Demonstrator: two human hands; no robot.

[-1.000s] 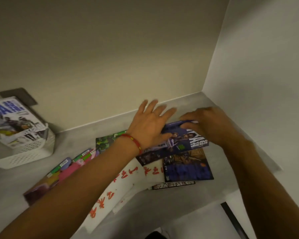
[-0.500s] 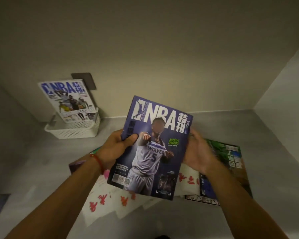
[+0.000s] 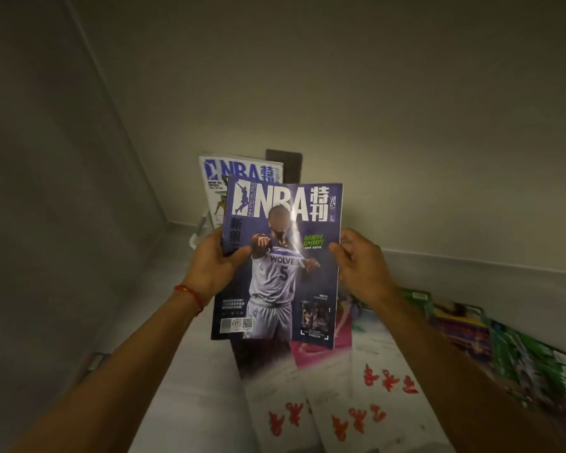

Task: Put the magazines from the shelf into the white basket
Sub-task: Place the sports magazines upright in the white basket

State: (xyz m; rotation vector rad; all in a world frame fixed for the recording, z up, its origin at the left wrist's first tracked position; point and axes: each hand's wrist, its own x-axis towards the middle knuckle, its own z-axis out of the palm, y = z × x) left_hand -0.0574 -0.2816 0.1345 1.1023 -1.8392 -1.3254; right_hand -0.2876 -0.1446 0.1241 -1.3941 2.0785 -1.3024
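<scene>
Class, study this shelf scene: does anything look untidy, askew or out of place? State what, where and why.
Yes. The loose magazines on the shelf at the right lie fanned and overlapping at differing angles, not stacked. The purple magazine held in both hands looks undamaged.

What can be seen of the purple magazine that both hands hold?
The purple magazine is a glossy, thin issue with white "NBA" lettering and a player in a white "WOLVES" number 5 jersey on its cover. It is closed, held upright with the cover facing the camera. The left hand grips its left edge, the right hand its right edge. Behind it stands a white magazine.
</scene>
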